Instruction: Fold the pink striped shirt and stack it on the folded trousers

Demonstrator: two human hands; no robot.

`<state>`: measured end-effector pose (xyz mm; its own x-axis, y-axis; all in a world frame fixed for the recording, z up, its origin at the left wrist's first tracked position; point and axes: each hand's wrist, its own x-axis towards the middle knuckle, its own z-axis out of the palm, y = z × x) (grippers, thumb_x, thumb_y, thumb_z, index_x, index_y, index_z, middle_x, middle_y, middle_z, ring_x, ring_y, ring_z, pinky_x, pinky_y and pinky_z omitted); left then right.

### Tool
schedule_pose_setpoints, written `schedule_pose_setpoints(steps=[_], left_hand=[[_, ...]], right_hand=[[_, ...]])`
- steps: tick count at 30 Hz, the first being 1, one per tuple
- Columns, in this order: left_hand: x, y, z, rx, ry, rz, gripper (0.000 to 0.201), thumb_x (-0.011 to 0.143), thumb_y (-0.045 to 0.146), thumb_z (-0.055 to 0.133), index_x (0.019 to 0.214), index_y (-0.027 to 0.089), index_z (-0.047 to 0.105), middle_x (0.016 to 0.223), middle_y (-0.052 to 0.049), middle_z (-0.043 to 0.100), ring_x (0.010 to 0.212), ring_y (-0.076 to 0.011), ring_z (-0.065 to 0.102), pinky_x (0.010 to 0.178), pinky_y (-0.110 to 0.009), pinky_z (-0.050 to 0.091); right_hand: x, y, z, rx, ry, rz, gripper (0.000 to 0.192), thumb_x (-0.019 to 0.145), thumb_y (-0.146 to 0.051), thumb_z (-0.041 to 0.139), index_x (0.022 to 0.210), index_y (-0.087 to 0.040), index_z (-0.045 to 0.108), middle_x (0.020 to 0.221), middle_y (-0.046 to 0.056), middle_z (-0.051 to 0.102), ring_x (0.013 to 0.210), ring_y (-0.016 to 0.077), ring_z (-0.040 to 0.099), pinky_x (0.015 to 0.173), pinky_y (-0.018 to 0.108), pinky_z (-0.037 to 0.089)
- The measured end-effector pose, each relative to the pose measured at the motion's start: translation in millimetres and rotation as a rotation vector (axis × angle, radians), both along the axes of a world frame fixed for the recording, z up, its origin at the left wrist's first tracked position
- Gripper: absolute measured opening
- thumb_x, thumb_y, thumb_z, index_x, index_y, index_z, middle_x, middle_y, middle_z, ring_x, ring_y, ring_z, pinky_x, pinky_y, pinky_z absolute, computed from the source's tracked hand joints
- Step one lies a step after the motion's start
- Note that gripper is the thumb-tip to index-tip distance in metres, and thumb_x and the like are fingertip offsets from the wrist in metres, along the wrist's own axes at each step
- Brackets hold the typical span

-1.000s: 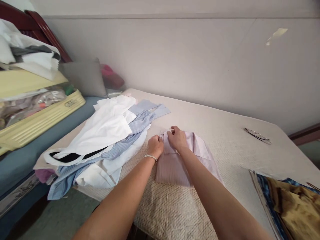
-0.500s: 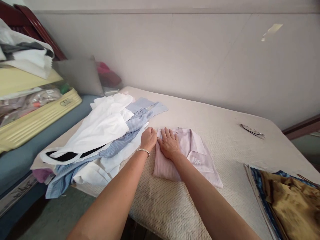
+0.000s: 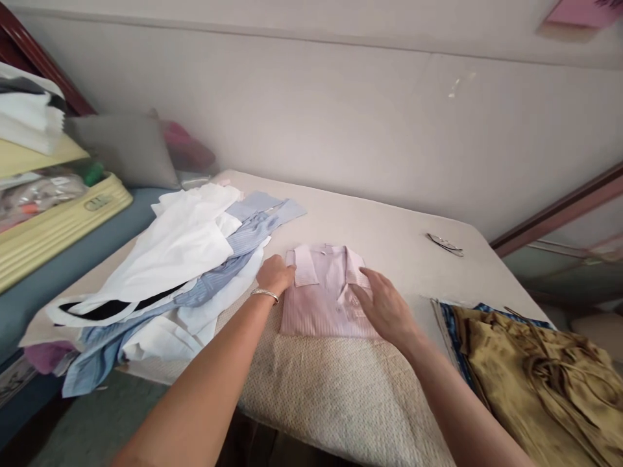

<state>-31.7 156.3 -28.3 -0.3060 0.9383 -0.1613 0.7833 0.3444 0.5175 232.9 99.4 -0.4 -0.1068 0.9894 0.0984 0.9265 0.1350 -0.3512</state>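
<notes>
Your left hand sits on the left edge of the folded pink shirt, fingers curled loosely against the fabric but not clamped on anything I can make out. Your right hand lies flat and open on the shirt's right side, palm down. The shirt is a neat rectangle, collar up, lying near the front edge of the cream table cover.

What I'd watch out for: that shirt is just beside the heap of loose clothes on your left, and your left wrist with the bracelet is right at the white fabric. Drag it sideways and I'd guess you snag a sleeve and pull the pile over your fold. Also, pressing down on one side only could let the folded layers slip and skew.

Count: one folded pink shirt, one heap (at least a white piece and a blue striped one, can't separate more), one pair of glasses well apart by the wall, one gold cloth at the right.
</notes>
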Motion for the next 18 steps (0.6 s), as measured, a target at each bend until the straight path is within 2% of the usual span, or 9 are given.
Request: schedule_pose_setpoints(steps=[3, 6, 9, 11, 15, 18], left_hand=[[1.0, 0.9, -6.2, -0.013, 0.06, -0.02, 0.024, 0.082, 0.04, 0.068, 0.091, 0.018, 0.071, 0.105, -0.021, 0.074, 0.102, -0.0356, 0.07, 0.074, -0.036, 0.045], [2.6, -1.7, -9.6, 0.005, 0.102, -0.042, 0.02, 0.085, 0.034, 0.064, 0.095, 0.018, 0.069, 0.106, -0.021, 0.073, 0.104, -0.0358, 0.069, 0.076, -0.037, 0.045], [6.5, -7.0, -10.3, 0.052, 0.216, -0.058, 0.025, 0.089, 0.034, 0.06, 0.105, 0.016, 0.067, 0.111, -0.022, 0.071, 0.105, -0.0385, 0.068, 0.079, -0.041, 0.047], [10.3, -9.9, -10.6, 0.044, 0.263, -0.064, 0.028, 0.09, 0.035, 0.059, 0.108, 0.015, 0.066, 0.11, -0.023, 0.071, 0.104, -0.0391, 0.068, 0.08, -0.042, 0.048], [18.3, -11.9, -11.2, -0.018, 0.234, -0.04, 0.028, 0.089, 0.033, 0.058, 0.108, 0.013, 0.066, 0.109, -0.025, 0.071, 0.103, -0.0388, 0.069, 0.081, -0.042, 0.049], [22.2, -11.3, -10.9, -0.045, 0.216, -0.038, 0.031, 0.09, 0.032, 0.056, 0.111, 0.013, 0.066, 0.113, -0.025, 0.07, 0.106, -0.0375, 0.069, 0.082, -0.041, 0.05]], right_hand=[[51.2, -26.2, -15.2, -0.153, -0.052, -0.172, 0.044, 0.101, -0.041, 0.047, 0.137, -0.015, 0.053, 0.126, 0.016, 0.066, 0.116, 0.0287, 0.062, 0.096, 0.038, 0.046], [70.0, -25.8, -26.7, -0.264, -0.089, -0.333, 0.037, 0.101, -0.042, 0.046, 0.122, -0.014, 0.061, 0.114, 0.016, 0.07, 0.105, 0.0291, 0.066, 0.087, 0.036, 0.046], [65.7, -11.1, -31.8, -0.3, -0.024, -0.401, 0.035, 0.101, -0.046, 0.047, 0.107, -0.016, 0.065, 0.102, 0.012, 0.072, 0.097, 0.0269, 0.067, 0.077, 0.033, 0.044], [58.0, -1.9, -36.0, -0.31, 0.019, -0.413, 0.034, 0.1, -0.045, 0.049, 0.104, -0.016, 0.066, 0.098, 0.011, 0.073, 0.095, 0.0249, 0.067, 0.075, 0.031, 0.043], [42.9, 7.5, -46.4, -0.328, 0.029, -0.419, 0.031, 0.095, -0.043, 0.054, 0.103, -0.015, 0.067, 0.1, 0.013, 0.072, 0.094, 0.0254, 0.067, 0.072, 0.031, 0.042], [37.3, 8.0, -45.7, -0.369, 0.047, -0.374, 0.026, 0.092, -0.035, 0.053, 0.096, -0.015, 0.07, 0.1, 0.015, 0.072, 0.092, 0.0253, 0.066, 0.07, 0.03, 0.04]])
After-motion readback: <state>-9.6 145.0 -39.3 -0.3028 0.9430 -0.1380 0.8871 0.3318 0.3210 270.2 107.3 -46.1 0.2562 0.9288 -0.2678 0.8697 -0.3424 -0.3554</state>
